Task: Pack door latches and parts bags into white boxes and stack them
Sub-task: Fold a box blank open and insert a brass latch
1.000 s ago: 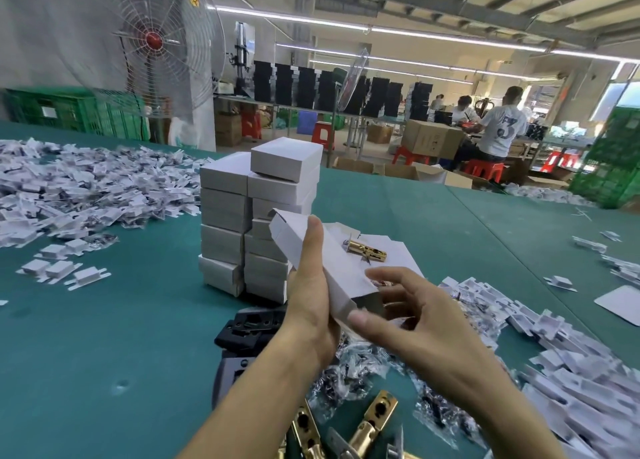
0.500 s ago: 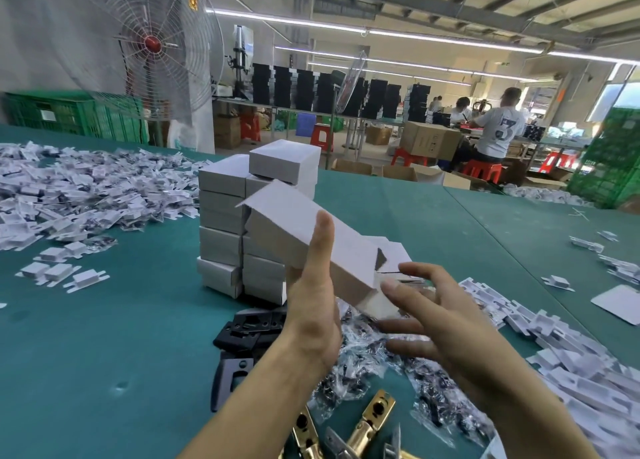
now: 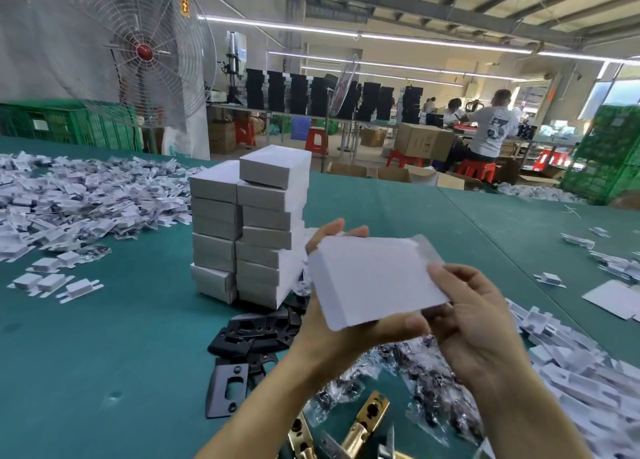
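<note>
White box gripped by left hand and right hand, contents hidden

White box (teal table)

The white box got turned flat side up, its flaps now closed over the gold latch.

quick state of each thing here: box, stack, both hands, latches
white box, held off the table between both hands
left hand, gripping the box, thumb on its near edge
right hand, pinching its right end
box stack, closed boxes in two columns, top one skewed
brass latches, lying loose, unpacked
</note>
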Demonstrator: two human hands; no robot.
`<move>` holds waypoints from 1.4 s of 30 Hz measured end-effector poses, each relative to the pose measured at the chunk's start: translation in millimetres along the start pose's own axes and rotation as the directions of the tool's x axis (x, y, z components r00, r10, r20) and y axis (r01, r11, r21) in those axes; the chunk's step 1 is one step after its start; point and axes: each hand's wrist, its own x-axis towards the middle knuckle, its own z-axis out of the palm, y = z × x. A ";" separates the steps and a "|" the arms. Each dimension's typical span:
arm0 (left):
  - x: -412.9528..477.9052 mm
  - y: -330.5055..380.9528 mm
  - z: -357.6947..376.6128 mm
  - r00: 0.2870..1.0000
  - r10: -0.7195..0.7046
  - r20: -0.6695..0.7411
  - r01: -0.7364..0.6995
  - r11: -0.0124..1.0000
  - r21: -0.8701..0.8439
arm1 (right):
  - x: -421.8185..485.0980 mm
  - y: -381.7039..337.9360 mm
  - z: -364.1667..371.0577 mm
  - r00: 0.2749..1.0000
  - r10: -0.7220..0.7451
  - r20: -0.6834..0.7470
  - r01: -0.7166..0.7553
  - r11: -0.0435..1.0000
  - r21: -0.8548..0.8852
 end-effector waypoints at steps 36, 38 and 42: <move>-0.1 -1.3 -7.3 0.980 0.198 -0.030 -0.101 0.619 0.779 | -15.8 3.9 11.9 0.713 -0.456 0.533 0.670 0.669 -0.323; -0.4 -1.4 -8.2 0.978 0.207 -0.019 -0.114 0.610 0.784 | -18.3 2.4 13.4 0.721 -0.467 0.511 0.650 0.711 -0.267; -0.3 0.1 -7.5 0.974 0.224 -0.025 -0.119 0.605 0.788 | -17.8 3.4 11.0 0.765 -0.428 0.482 0.629 0.656 -0.417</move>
